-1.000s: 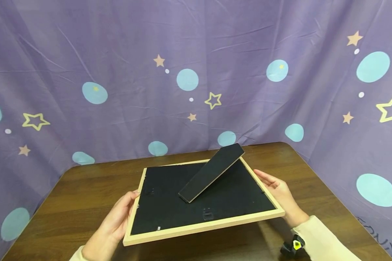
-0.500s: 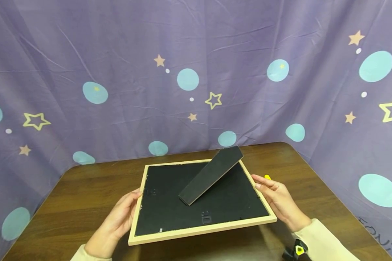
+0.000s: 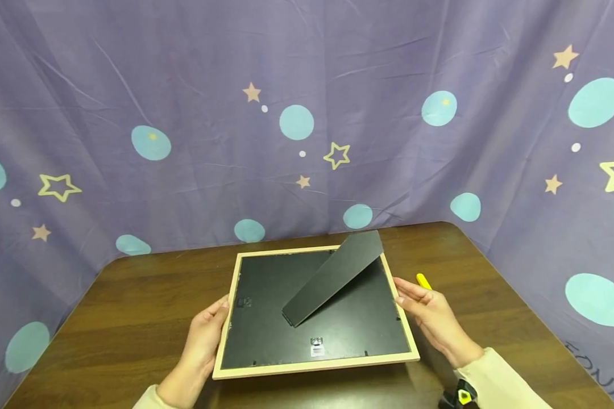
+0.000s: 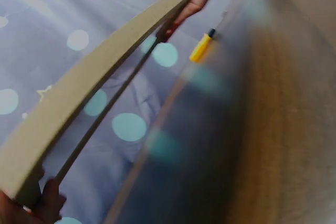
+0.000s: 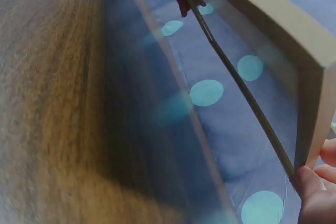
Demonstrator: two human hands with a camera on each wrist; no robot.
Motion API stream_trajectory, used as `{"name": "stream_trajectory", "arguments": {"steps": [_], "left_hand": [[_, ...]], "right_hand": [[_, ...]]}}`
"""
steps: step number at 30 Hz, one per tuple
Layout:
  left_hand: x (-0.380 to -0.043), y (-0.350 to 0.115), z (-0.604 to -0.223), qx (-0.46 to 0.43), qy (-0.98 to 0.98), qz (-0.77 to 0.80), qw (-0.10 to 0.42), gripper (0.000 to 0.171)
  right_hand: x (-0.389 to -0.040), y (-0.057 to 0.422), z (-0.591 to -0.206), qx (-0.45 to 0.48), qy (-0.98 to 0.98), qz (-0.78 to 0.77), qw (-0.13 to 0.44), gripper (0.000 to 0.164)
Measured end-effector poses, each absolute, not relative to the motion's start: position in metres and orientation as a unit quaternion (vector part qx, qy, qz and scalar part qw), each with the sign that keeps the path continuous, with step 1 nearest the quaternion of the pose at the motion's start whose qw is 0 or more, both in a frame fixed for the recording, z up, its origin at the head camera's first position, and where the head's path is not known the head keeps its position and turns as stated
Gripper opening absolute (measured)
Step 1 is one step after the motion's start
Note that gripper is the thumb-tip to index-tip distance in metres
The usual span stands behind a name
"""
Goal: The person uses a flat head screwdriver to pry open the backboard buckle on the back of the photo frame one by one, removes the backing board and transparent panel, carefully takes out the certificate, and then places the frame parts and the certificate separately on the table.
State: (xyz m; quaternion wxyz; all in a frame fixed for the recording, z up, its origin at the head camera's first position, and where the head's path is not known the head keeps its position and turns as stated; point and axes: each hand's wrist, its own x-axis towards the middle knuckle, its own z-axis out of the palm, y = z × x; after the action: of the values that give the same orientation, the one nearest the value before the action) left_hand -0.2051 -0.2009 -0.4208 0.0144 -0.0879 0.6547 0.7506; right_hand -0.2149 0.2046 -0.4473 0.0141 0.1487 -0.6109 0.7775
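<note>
A picture frame (image 3: 266, 284) with a pale wooden border lies back side up between my two hands, held above the table. Its black backing carries a long black easel leg (image 3: 332, 278), swung out and sticking past the far right edge. My left hand (image 3: 202, 341) grips the left border, thumb on top. On the opposite border my right hand (image 3: 437, 318) pinches the wood between thumb and fingers. Seen from the left wrist, the frame's pale edge (image 4: 89, 72) runs up toward the right hand; in the right wrist view the right fingers (image 5: 315, 192) hold a corner area.
A screwdriver (image 4: 201, 48) with a yellow handle lies on the brown wooden table (image 3: 117, 324), beyond my right hand. A purple curtain (image 3: 204, 142) with stars and dots hangs behind and along the sides. Something black and yellow (image 3: 463, 395) sits at my right wrist.
The frame has turned slightly and levelled out, its right side coming down and its left edge shifting right. The screwdriver's yellow handle has come into view beyond my right hand.
</note>
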Motion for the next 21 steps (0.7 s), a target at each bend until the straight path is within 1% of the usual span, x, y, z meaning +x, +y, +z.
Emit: {"name": "stream_trajectory", "arguments": {"steps": [5, 10, 16, 21], "left_hand": [[-0.204, -0.197, -0.43, -0.056, 0.628, 0.776, 0.035, 0.045], [-0.207, -0.197, -0.443, -0.048, 0.604, 0.793, 0.062, 0.047], [-0.207, -0.193, -0.461, -0.059, 0.599, 0.795, 0.069, 0.048], [-0.207, -0.191, -0.468, -0.053, 0.592, 0.802, 0.064, 0.05]], "right_hand": [[-0.215, 0.204, -0.452, 0.135, -0.627, 0.767, 0.013, 0.051], [-0.216, 0.206, -0.459, 0.113, -0.651, 0.751, -0.008, 0.054], [-0.223, 0.207, -0.468, 0.097, -0.649, 0.753, -0.044, 0.057], [-0.228, 0.208, -0.474, 0.09, -0.644, 0.758, -0.058, 0.058]]}}
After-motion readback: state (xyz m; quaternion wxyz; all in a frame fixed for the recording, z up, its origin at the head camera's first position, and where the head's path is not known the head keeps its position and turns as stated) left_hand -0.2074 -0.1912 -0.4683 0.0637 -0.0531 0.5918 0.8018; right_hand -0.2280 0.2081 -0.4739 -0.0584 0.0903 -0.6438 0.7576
